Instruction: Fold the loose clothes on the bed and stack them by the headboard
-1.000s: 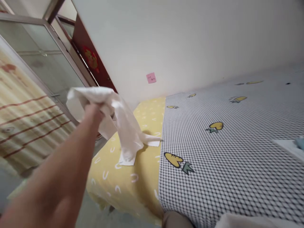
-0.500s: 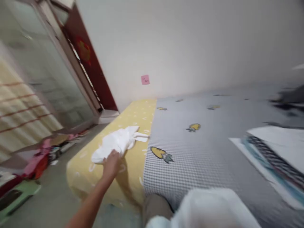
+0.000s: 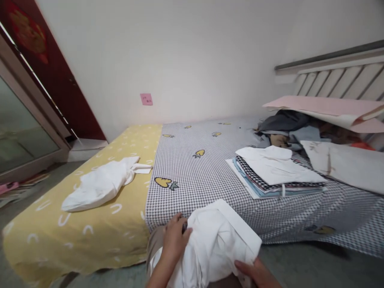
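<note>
A white garment [image 3: 210, 244] lies bunched over the person's lap, with a stiff white board or card [image 3: 240, 224] along its upper right side. My left hand [image 3: 177, 236] is at the garment's left edge, fingers curled with a gap between thumb and forefinger; a small dark thing shows there. At the lower right, my right hand [image 3: 252, 270] grips the garment's edge between thumb and fingers. Another white cloth item [image 3: 102, 184], with a white tag [image 3: 142, 168], rests on the yellow sheet [image 3: 120, 228] to the left.
Folded clothes [image 3: 270, 168] are stacked on the checked sheet [image 3: 186, 160] at the right. Behind them are a dark clothes pile [image 3: 285, 122], pink sheets [image 3: 324, 106] and a white bag-like item [image 3: 351, 164]. A bed rail [image 3: 333, 54] stands at the back right.
The view has swung to the right. My left hand has left the white cloth item on the yellow sheet and is now at the garment on the lap. My right hand has come into view.
</note>
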